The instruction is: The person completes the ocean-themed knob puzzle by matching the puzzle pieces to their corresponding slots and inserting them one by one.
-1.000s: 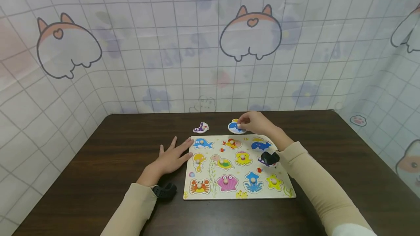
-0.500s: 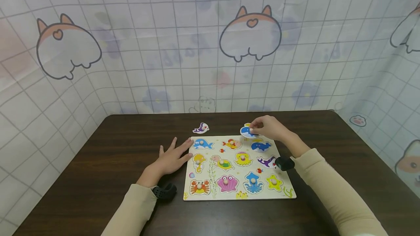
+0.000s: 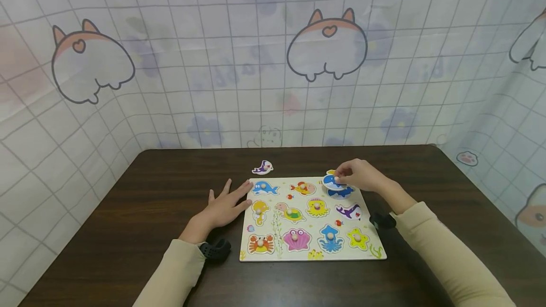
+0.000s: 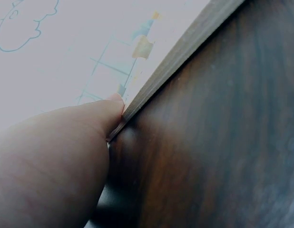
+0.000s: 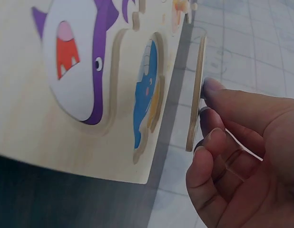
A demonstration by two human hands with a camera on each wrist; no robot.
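Note:
My right hand (image 3: 360,175) pinches a blue whale puzzle piece (image 3: 331,183) by its small knob. The piece overlaps the far right corner of the puzzle board (image 3: 341,256), just behind the recess with a blue whale picture (image 3: 340,194). In the right wrist view the piece (image 5: 196,95) is edge-on, apart from the board, with thumb and fingers at its face. My left hand (image 3: 219,210) lies with fingers spread, fingertips at the board's left edge. The left wrist view shows a digit (image 4: 111,107) against that edge.
A purple-and-white shark-like piece (image 3: 262,167) lies on the dark wooden table (image 3: 128,212) behind the board. A purple shark picture (image 3: 349,211) shows in another recess. Several knobbed sea-animal pieces, such as a crab (image 3: 261,244) and a starfish (image 3: 357,239), sit in the board.
My right hand has carried the whale piece from the table behind the board rightward and nearer, over the board's far right corner. The left hand has stayed in place.

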